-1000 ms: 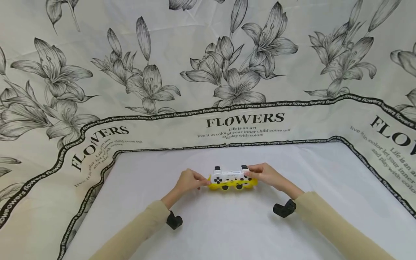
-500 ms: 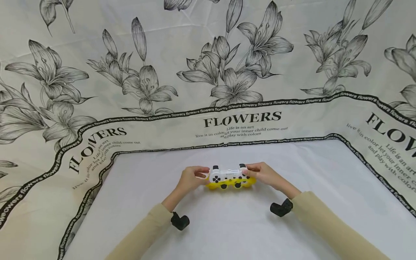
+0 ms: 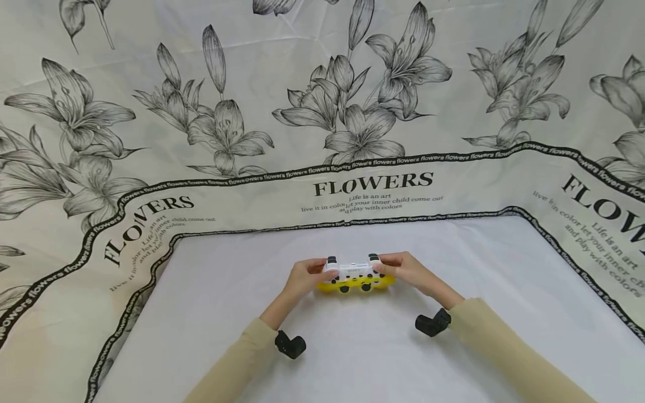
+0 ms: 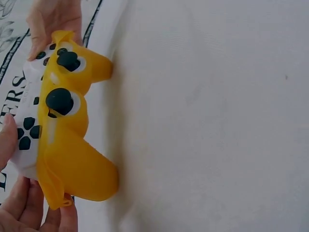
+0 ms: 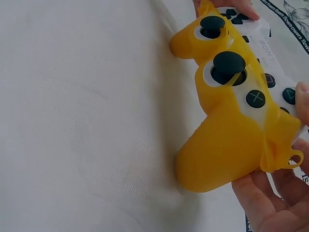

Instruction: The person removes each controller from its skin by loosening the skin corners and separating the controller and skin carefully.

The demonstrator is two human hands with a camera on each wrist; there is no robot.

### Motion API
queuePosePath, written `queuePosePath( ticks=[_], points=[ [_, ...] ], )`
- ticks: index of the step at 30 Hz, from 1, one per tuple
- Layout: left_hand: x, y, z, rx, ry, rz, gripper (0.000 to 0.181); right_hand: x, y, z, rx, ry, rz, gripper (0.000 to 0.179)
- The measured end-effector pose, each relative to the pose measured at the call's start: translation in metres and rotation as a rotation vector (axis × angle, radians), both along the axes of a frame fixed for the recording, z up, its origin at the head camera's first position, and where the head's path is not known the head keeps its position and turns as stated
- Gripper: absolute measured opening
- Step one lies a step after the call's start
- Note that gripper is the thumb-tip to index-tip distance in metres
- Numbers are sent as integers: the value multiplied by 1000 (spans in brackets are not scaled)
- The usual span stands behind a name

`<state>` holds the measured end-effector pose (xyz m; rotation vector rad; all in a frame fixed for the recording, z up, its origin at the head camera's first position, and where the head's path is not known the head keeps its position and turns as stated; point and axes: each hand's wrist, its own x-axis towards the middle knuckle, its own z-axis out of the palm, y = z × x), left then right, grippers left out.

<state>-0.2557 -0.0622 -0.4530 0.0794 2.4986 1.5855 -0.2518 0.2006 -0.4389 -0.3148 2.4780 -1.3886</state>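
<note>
Hanging round the back and sides, the cloth (image 3: 176, 145) carries grey lilies, a black border and the word FLOWERS. It meets the white table (image 3: 363, 352), and from the near side I see two beige sleeves, the left one (image 3: 234, 361) and the right one (image 3: 504, 341), reaching over it. Between the hands is the white controller (image 3: 351, 271), near the middle of the table toward the back; I can't tell whether it touches the surface.

A yellow cover (image 5: 219, 150) wraps its handles and stick side, leaving much of the white upper body outside. The left hand (image 3: 304, 278) grasps the controller's left end, thumb on the white top and fingers underneath; the right hand (image 3: 407, 271) grasps the other end likewise. At each wrist sits a black camera, one left (image 3: 290, 345), one right (image 3: 433, 323).

Smaller still, two dark sticks (image 5: 229, 63) poke out through the cover. The D-pad (image 4: 29, 133) lies on bare white near the left thumb. Last comes a ringed tab (image 5: 277, 159) at the cover's right end, just above the right fingers.
</note>
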Motion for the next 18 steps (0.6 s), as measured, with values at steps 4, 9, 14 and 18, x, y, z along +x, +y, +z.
queuePosePath(
  ticks=[4, 9, 14, 18],
  points=[
    [3, -2, -8, 48, 33, -11, 55, 0, 0, -3, 0, 17, 2, 54],
    [9, -5, -16, 82, 113, -65, 55, 3, -4, -1, -13, 7, -19, 55],
    [13, -4, -16, 60, 153, -40, 54, 5, -5, 0, -44, -15, -20, 57],
    [13, -6, -16, 59, 183, -50, 52, 7, -5, -2, -59, -19, -30, 58]
  ],
)
